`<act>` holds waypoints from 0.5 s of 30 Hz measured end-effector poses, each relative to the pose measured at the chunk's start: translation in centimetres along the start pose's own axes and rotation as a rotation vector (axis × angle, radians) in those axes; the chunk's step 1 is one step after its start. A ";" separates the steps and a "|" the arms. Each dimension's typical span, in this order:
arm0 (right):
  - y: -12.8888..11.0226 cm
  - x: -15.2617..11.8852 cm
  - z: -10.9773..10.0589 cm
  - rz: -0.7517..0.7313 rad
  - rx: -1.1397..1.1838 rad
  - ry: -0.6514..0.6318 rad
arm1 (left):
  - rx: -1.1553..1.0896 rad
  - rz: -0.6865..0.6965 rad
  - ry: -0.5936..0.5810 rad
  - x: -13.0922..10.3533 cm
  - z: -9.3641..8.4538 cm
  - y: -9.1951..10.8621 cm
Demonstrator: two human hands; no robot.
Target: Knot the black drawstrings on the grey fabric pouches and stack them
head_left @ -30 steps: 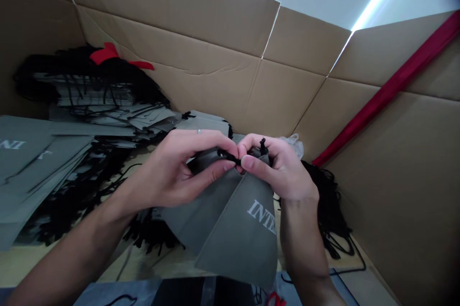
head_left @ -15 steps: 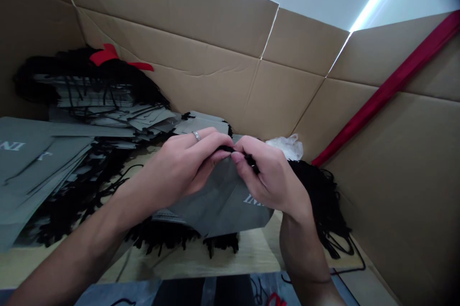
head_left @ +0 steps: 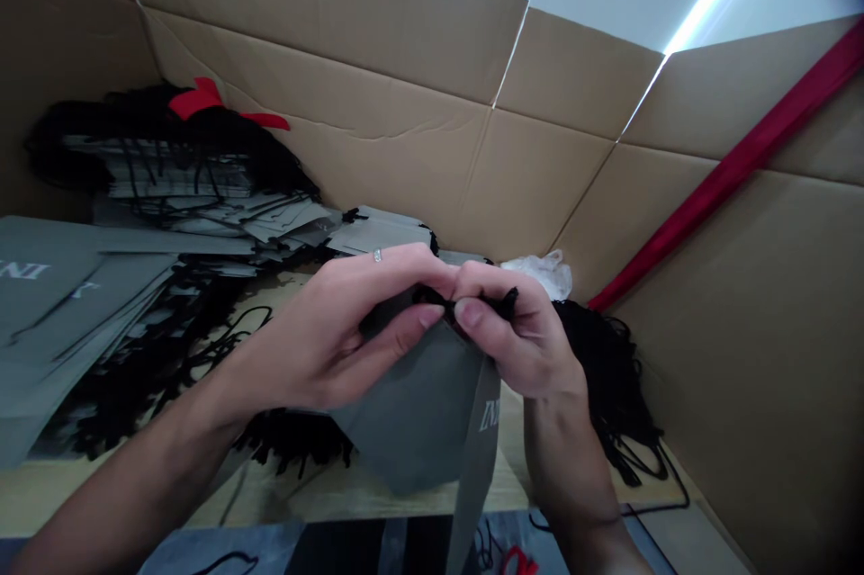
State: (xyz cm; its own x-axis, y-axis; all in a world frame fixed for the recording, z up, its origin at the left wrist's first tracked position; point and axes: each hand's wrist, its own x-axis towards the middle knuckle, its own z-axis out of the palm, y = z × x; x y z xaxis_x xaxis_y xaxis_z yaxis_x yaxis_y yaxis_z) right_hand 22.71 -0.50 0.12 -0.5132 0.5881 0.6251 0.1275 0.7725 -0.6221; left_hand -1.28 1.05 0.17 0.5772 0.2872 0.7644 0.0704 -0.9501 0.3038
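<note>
A grey paper bag (head_left: 418, 413) with white lettering hangs beneath both hands, its side panel turned toward me. Black cord (head_left: 503, 300) runs between the fingers at its top. My left hand (head_left: 351, 323), with a ring on one finger, pinches the cord between thumb and forefinger. Close against it, my right hand (head_left: 517, 323) has its thumb and curled fingers closed on the same cord, and a short end sticks out above them. The fingers cover most of the bag's upper edge.
Grey bags (head_left: 128, 278) with black cords spread over the left of the wooden table (head_left: 486, 489). Behind them rises a taller stack (head_left: 182, 175). Loose black cords (head_left: 600, 368) and clear plastic (head_left: 544, 274) lie right. Cardboard walls (head_left: 405, 107) surround the table.
The bag has swung to hang more upright, with its side panel now showing and reaching below the table edge. My left thumb has moved slightly down, and the cord end stands higher by my right hand.
</note>
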 end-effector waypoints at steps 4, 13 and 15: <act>0.1 0.1 0.0 -0.019 0.041 -0.013 | -0.002 0.029 0.031 0.1 0.0 -0.1; -0.1 -0.3 0.4 -0.059 0.009 0.266 | 0.104 -0.062 0.101 0.7 0.1 -0.1; -0.1 -0.2 0.7 -0.089 -0.061 0.327 | 0.105 -0.060 0.107 0.6 0.1 -0.1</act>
State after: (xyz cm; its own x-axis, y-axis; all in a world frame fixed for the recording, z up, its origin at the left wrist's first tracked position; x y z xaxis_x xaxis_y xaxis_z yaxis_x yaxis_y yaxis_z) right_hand 22.22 -0.81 -0.28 -0.2265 0.5555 0.8001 0.1502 0.8315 -0.5348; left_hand -0.88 1.36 0.57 0.4801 0.3497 0.8045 0.1900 -0.9368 0.2938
